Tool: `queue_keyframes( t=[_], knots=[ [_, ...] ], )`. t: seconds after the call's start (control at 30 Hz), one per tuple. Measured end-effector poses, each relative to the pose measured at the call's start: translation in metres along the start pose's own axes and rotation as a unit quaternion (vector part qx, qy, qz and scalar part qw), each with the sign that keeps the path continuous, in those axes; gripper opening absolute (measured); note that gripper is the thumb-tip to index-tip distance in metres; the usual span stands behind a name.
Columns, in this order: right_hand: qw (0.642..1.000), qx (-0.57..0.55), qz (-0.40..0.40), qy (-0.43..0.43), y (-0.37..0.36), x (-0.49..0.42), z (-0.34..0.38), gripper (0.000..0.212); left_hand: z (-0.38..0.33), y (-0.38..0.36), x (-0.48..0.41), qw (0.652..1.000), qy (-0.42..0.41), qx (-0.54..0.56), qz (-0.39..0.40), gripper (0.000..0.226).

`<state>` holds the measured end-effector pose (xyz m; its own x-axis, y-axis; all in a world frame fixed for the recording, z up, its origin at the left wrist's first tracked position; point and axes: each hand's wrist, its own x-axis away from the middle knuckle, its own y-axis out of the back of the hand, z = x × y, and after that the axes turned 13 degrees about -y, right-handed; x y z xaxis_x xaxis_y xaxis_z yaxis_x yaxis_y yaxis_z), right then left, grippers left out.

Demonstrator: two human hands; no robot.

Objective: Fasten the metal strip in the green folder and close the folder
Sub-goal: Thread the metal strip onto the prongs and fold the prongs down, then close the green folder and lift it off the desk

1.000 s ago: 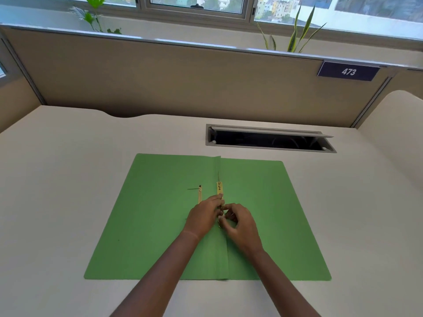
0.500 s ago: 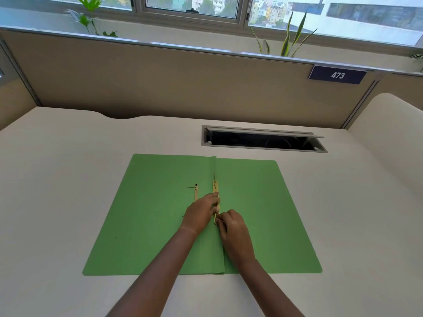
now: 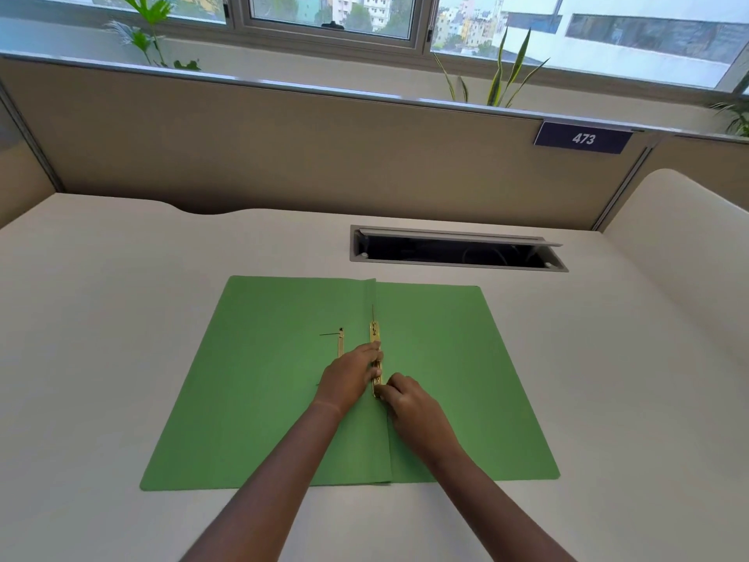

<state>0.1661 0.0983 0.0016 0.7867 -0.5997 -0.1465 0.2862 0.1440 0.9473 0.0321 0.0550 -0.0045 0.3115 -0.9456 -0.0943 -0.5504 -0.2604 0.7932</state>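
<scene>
The green folder (image 3: pixel 251 399) lies open and flat on the desk, spine running away from me. A gold metal strip (image 3: pixel 375 336) lies along the spine fold. My left hand (image 3: pixel 350 377) presses on the middle of the strip with its fingertips. My right hand (image 3: pixel 409 403) pinches the strip's near end, fingers curled. A second thin gold fastener piece (image 3: pixel 341 343) with an upright prong sits just left of the spine, partly hidden by my left hand.
The white desk (image 3: pixel 101 338) spreads around the folder. A cable slot (image 3: pixel 454 253) with a raised lid opens behind the folder. A beige partition (image 3: pixel 283 156) with a "473" sign (image 3: pixel 583 138) closes the back. A curved desk section (image 3: pixel 689 245) rises at the right.
My right hand has slid down to the strip's near end and flattened against the folder. My left hand has stayed on the strip. The view has shifted slightly.
</scene>
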Motion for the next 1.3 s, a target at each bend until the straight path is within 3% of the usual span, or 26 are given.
queue_keyframes(
  t=[0.33,0.53,0.7,0.8,0.97,1.3],
  knots=[
    [0.997,-0.074,0.003,-0.027,-0.006,0.011,-0.007,0.027,0.002,-0.003,0.002,1.000,-0.009,-0.004,-0.011,0.033],
    [0.994,-0.082,-0.031,-0.061,-0.005,0.022,-0.015,0.023,0.000,-0.007,0.013,0.998,-0.026,-0.014,-0.056,0.037],
    [0.991,-0.034,-0.067,-0.114,-0.010,0.025,-0.027,0.030,0.008,-0.001,0.034,0.987,-0.046,-0.113,-0.108,0.035],
    [0.985,-0.003,0.011,-0.174,-0.015,0.026,-0.036,0.048,0.022,0.013,0.046,0.969,0.023,-0.170,-0.177,0.032],
    [0.980,0.014,0.039,-0.193,-0.021,0.025,-0.039,0.052,0.059,0.040,0.063,0.944,0.222,-0.216,-0.112,0.050],
    [0.979,0.011,0.035,-0.198,-0.023,0.025,-0.039,0.051,0.088,0.084,0.083,0.889,0.367,-0.222,-0.161,0.049]
  ],
)
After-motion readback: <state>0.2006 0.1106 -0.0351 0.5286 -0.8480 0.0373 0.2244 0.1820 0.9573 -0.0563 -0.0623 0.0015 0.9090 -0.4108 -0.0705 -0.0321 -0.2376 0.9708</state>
